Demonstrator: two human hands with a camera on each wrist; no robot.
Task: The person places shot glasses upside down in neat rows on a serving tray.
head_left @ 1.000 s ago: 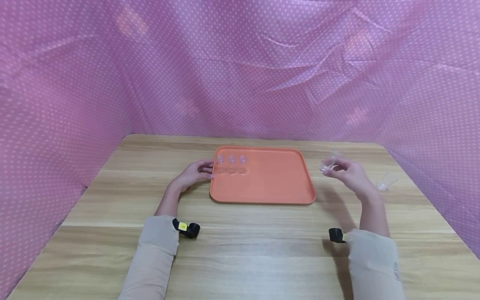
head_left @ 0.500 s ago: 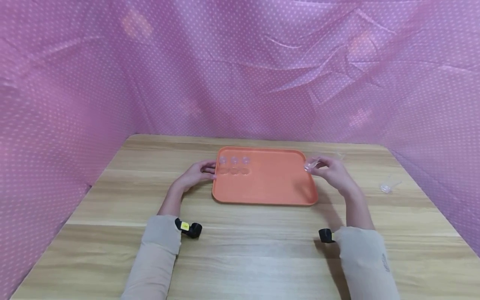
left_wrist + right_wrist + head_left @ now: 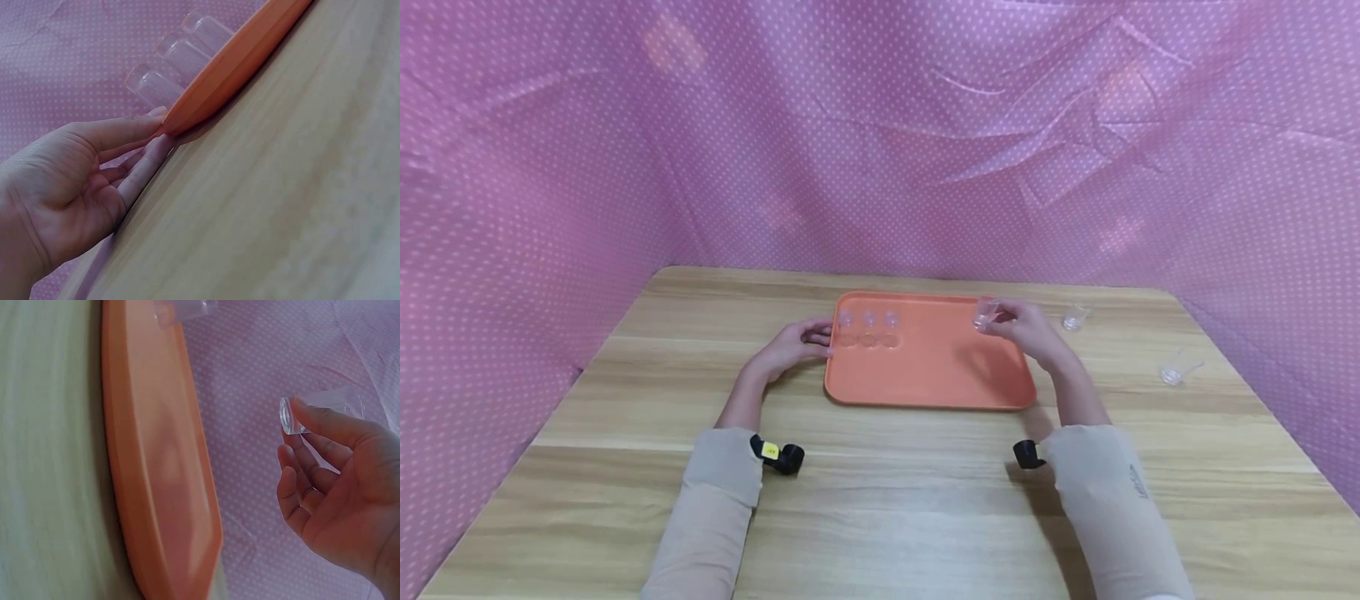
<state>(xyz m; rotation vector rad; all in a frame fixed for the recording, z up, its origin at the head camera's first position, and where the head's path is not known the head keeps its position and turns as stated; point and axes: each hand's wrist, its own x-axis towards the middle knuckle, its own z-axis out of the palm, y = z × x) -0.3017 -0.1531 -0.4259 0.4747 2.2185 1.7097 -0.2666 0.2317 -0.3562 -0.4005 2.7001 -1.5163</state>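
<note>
My left hand [image 3: 788, 347] pinches the left edge of an orange tray [image 3: 940, 387], thumb at the rim and fingers underneath. Three clear shot glasses [image 3: 187, 57] stand in a row at the tray's back left, their wider ends down. Over the tray's back right, my right hand [image 3: 1028, 330] holds another clear shot glass [image 3: 331, 400] between thumb and fingers. Its thick base [image 3: 285, 416] faces down toward the tray and its mouth is up. The other right fingers are loosely bent below it.
Two more clear glasses stand on the wooden table [image 3: 880, 500] to the right: one glass [image 3: 1075, 317] behind the right hand and one glass [image 3: 1174, 372] farther right. A pink dotted cloth [image 3: 880, 167] hangs around the back and sides.
My right hand has carried its glass leftward from above the table to over the tray's back right part. The left hand has kept its hold on the tray's edge.
</note>
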